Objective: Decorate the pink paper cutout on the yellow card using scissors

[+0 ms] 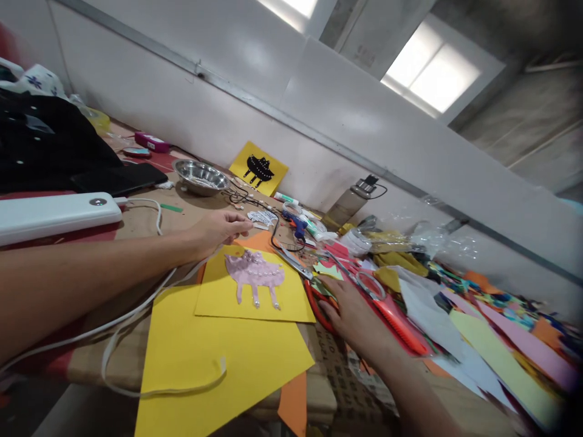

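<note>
On the table (194,209), a pink cutout (255,276) is lying on a yellow card (291,308).
Just past it, the left hand (221,229) is pressing its fingertips together, anything pinched being too small to tell; the right hand (346,308) is touching the scissors (297,265) at the handle (310,297), whether gripping I cannot tell.

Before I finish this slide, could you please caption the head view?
Right hand at the red-handled scissors, left hand near a yellow card bearing a bead-trimmed pink cutout.
</note>
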`<state>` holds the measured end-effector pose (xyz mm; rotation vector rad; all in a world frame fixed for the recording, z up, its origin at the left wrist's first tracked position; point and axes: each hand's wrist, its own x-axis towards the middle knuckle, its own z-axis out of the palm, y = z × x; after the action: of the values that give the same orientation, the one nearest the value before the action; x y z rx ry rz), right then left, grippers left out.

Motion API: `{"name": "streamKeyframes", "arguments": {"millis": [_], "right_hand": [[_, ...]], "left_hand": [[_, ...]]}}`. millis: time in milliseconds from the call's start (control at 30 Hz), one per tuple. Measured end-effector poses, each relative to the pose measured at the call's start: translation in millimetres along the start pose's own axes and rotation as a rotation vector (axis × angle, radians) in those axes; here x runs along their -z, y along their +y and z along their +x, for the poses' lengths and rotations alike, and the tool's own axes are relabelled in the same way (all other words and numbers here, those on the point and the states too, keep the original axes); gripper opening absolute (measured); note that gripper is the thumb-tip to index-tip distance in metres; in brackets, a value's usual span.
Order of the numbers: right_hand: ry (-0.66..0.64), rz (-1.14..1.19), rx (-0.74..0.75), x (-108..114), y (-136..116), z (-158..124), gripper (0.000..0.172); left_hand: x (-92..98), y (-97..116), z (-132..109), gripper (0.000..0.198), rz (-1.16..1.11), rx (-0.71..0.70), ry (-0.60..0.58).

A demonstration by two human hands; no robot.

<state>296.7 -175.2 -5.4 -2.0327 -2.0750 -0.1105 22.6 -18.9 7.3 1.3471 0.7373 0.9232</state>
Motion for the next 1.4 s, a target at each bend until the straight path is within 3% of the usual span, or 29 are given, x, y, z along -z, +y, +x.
{"name": "streamKeyframes", "arguments": {"millis": [200, 367, 500, 667, 800, 1100, 1400], "right_hand": [[0.034, -0.024, -0.022, 8, -5, 9, 0.063], [0.267, 0.046, -0.065, 25, -13, 12, 0.053], [0.393, 0.093, 0.087, 27, -35, 22, 0.049], [0.313, 0.210, 0.216, 23, -72, 50, 0.063], [0.231, 0.253, 0.255, 16, -86, 65, 0.073], [0.191, 0.249, 0.148, -6, -90, 59, 0.040], [0.128, 0.168, 0.103, 1, -101, 58, 0.045]], "left_hand": [[-1.1, 4, -2, 0.024, -0.012, -0.019, 0.013], [0.5, 4, 0, 0.024, -0.062, -0.011, 0.019], [0.0, 2, 0, 0.024, -0.087, 0.016, 0.050], [-0.6, 4, -1, 0.025, -0.136, 0.005, 0.037], [-1.0, 7, -3, 0.024, -0.188, 0.019, 0.070], [-6.9, 0, -4, 0.018, -0.309, 0.038, 0.051], [-16.6, -3, -5, 0.021, -0.320, 0.091, 0.080]]}}
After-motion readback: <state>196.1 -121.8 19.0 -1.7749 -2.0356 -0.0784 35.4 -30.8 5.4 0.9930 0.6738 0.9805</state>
